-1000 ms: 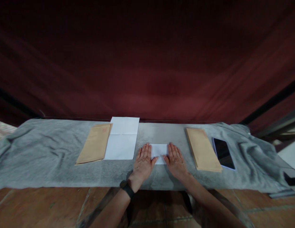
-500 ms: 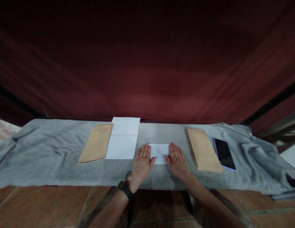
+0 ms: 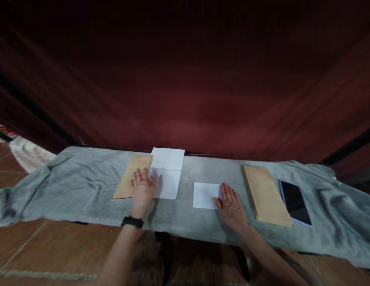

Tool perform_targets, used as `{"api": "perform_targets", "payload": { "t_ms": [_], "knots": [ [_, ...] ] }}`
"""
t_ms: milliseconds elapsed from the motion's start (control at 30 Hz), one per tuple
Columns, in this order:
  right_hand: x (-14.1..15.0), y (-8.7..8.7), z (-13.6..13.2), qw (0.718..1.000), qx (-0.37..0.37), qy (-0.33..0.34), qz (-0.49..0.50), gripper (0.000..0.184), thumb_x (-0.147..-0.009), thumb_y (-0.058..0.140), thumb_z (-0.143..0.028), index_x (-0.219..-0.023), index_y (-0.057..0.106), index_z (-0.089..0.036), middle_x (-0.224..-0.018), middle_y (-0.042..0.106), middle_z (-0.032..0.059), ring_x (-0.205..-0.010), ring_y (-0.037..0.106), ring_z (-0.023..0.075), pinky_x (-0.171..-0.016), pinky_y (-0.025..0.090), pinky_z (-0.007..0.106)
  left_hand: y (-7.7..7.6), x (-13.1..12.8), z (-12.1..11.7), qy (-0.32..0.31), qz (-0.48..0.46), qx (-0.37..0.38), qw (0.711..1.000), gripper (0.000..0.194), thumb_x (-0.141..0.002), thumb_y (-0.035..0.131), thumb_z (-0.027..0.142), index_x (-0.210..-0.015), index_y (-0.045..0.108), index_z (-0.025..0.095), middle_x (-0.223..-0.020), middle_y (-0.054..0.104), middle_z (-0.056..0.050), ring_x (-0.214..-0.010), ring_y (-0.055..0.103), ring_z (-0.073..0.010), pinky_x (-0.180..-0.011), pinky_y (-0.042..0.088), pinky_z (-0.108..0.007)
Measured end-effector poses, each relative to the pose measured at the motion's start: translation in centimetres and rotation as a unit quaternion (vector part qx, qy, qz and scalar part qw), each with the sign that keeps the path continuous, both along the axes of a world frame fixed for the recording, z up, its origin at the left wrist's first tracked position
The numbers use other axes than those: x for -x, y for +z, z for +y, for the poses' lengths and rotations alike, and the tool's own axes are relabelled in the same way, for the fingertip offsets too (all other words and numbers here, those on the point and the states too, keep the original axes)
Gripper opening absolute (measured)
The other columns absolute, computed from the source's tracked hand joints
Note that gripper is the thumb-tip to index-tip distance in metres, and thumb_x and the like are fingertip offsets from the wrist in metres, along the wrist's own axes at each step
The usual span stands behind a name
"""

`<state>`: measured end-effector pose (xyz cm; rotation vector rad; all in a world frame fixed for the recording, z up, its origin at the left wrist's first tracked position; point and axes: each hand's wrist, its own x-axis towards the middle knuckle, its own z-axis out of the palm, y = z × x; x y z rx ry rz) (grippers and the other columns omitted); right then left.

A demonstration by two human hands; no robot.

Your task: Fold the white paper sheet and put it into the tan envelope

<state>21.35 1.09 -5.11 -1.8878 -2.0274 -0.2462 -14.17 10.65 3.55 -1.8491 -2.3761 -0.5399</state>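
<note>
My left hand [image 3: 142, 187] is open with fingers spread, over the right edge of a brown envelope [image 3: 129, 184] and the left edge of a white sheet [image 3: 168, 171] beside it. A black watch is on that wrist. My right hand [image 3: 231, 203] lies flat and open on the right edge of a small folded white paper [image 3: 205, 194] in the middle of the grey cloth.
A grey cloth [image 3: 80, 186] covers the low table. A stack of brown envelopes [image 3: 266, 194] lies to the right, with a dark phone [image 3: 295, 201] beside it. A dark red curtain [image 3: 185, 79] hangs behind. Tiled floor shows in front.
My left hand has left the folded paper and moved left onto the brown envelope and white sheet. My right hand stays on the folded paper. The view has shifted left.
</note>
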Motion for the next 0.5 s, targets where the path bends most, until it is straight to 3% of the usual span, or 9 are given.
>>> {"api": "perform_targets", "payload": {
  "t_ms": [100,233,400,500],
  "knots": [
    [-0.1,-0.2,0.0,1.0,-0.002,0.004,0.005,0.066,-0.106,0.032,-0.048,-0.155,0.039,-0.005,-0.158,0.043,0.0216,-0.147,0.041,0.0335,-0.12,0.032,0.051,0.5,4.7,-0.2,0.15,-0.017,0.045,0.988,0.085,-0.093,0.05,0.055,-0.152,0.033,-0.003,-0.15,0.044,-0.037,-0.144,0.039,-0.0476,-0.11,0.038,-0.059],
    [-0.3,-0.3,0.0,1.0,-0.004,0.012,0.01,0.067,-0.105,0.034,-0.048,-0.154,0.041,-0.003,-0.158,0.042,0.0223,-0.147,0.04,0.0336,-0.12,0.032,0.051,1.4,7.0,-1.4,0.148,-0.025,0.102,0.983,0.084,-0.088,0.051,0.061,-0.149,0.038,0.005,-0.13,0.062,-0.029,-0.124,0.058,-0.0449,-0.098,0.046,-0.053],
    [-0.4,0.0,0.1,1.0,0.0,0.017,0.014,0.067,-0.105,0.035,-0.048,-0.154,0.041,-0.003,-0.158,0.042,0.0224,-0.147,0.04,0.0341,-0.12,0.032,0.052,2.5,7.1,-2.0,0.17,-0.012,0.063,0.983,0.082,-0.084,0.055,0.057,-0.145,0.042,0.004,-0.131,0.059,-0.032,-0.122,0.057,-0.0459,-0.091,0.048,-0.052],
    [-0.3,0.1,0.0,1.0,0.003,0.016,0.024,0.067,-0.104,0.036,-0.049,-0.155,0.04,-0.006,-0.158,0.042,0.0216,-0.147,0.04,0.034,-0.12,0.032,0.053,3.3,7.8,-2.1,0.203,-0.041,0.018,0.978,0.063,-0.08,0.06,0.047,-0.127,0.057,0.005,-0.129,0.059,-0.032,-0.126,0.053,-0.0491,-0.096,0.044,-0.058]
  ]
}}
